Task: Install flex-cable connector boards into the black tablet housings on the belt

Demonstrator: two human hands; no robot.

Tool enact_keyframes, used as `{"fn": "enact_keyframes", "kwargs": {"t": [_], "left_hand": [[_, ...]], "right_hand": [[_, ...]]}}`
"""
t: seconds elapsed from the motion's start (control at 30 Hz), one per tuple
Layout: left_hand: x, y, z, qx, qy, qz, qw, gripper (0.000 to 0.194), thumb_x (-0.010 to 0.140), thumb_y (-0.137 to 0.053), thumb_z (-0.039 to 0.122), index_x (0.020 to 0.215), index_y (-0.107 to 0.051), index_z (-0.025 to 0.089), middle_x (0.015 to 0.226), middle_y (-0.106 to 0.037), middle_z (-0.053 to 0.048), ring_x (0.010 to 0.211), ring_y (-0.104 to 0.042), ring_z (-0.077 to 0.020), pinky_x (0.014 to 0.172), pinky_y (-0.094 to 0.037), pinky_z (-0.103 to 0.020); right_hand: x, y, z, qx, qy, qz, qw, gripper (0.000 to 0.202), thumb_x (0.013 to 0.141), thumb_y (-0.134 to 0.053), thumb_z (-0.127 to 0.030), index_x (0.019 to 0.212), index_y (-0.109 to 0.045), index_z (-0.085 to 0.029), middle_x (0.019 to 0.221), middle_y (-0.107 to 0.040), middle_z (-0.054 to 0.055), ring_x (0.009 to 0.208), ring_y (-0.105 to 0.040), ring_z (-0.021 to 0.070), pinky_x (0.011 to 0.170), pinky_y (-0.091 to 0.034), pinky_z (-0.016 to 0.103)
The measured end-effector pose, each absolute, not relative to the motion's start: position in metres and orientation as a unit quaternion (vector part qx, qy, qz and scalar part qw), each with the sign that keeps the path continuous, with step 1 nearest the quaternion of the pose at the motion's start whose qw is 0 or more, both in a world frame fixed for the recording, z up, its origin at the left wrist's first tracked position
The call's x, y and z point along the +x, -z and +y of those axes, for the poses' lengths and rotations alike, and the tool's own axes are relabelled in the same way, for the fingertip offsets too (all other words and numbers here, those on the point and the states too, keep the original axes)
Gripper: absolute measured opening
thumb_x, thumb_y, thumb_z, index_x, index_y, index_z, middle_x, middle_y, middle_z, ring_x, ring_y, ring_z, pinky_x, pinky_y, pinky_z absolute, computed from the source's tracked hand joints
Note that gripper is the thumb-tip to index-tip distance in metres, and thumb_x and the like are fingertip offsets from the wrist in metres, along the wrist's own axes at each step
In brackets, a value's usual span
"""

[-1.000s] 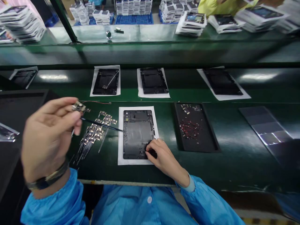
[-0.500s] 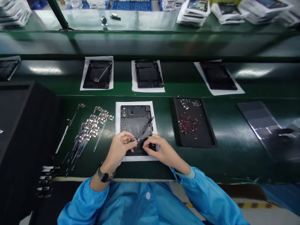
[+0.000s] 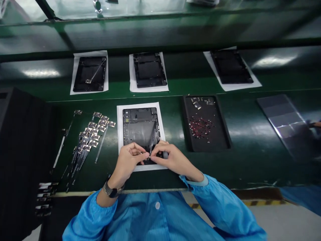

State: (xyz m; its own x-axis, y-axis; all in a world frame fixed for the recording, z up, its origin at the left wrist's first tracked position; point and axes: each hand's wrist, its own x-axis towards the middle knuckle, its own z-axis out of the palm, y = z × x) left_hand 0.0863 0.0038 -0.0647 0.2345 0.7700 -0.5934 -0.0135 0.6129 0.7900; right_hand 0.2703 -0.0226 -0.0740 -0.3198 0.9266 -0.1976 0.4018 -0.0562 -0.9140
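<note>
A black tablet back housing (image 3: 136,132) lies on white paper (image 3: 120,134) in front of me. My left hand (image 3: 129,157) is closed in a pinch over its lower part, holding the board end of a small circuit board with a dark ribbon cable (image 3: 153,132). That cable slants up and right across the housing. My right hand (image 3: 172,155) is closed too, thumb and forefinger pinched against the left fingertips; a tiny pale bit shows there, too small to name. The fingers hide most of the board.
Left of the housing lies a pile of circuit boards with ribbon cables (image 3: 91,134). A black tray (image 3: 219,134) of red-wired parts stands to the right, with clear plastic sheets (image 3: 278,113) beyond. Several more housings rest on paper behind. A black box (image 3: 27,130) stands far left.
My hands have come together, the right fingertips now meeting the left at the board. The ribbon cable stands steeper. The whole view has shifted as my head tilted down.
</note>
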Motion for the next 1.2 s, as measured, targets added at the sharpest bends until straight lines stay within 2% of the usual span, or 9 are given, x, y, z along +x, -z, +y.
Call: {"fn": "enact_keyframes", "kwargs": {"t": [0.5,0.9,1.1,1.2], "left_hand": [[0.083,0.072,0.003,0.385,-0.259,0.548,0.695,0.024,0.057,-0.085,0.022,0.064,-0.063,0.015,0.053,-0.064,0.000,0.049,-0.058,-0.0119,0.052,-0.046,-0.022],[0.084,0.071,0.004,0.375,-0.239,0.545,0.711,0.025,0.054,-0.084,0.020,0.062,-0.061,0.015,0.052,-0.065,0.000,0.045,-0.059,-0.0114,0.048,-0.046,-0.022],[0.086,0.071,0.003,0.387,-0.231,0.555,0.699,0.024,0.056,-0.082,0.024,0.062,-0.059,0.016,0.050,-0.063,0.001,0.044,-0.058,-0.0120,0.048,-0.046,-0.023],[0.084,0.072,0.002,0.402,-0.230,0.561,0.686,0.024,0.059,-0.080,0.028,0.064,-0.060,0.017,0.056,-0.066,-0.001,0.050,-0.061,-0.0146,0.052,-0.049,-0.025]], "right_hand": [[0.272,0.073,-0.022,-0.549,-0.523,-0.609,0.232,0.007,0.082,-0.073,-0.019,0.075,-0.073,-0.021,0.075,-0.060,0.000,0.081,-0.056,0.0177,0.087,-0.038,0.038],[0.271,0.080,-0.024,-0.540,-0.528,-0.607,0.248,0.010,0.081,-0.075,-0.016,0.073,-0.072,-0.021,0.072,-0.065,0.000,0.084,-0.055,0.0192,0.088,-0.036,0.039],[0.271,0.083,-0.023,-0.536,-0.524,-0.617,0.242,0.010,0.082,-0.074,-0.018,0.073,-0.071,-0.021,0.073,-0.066,0.001,0.084,-0.055,0.0195,0.088,-0.038,0.040],[0.275,0.075,-0.021,-0.507,-0.530,-0.638,0.235,0.004,0.085,-0.071,-0.023,0.081,-0.073,-0.021,0.079,-0.069,0.003,0.085,-0.057,0.0204,0.083,-0.043,0.037]]}}
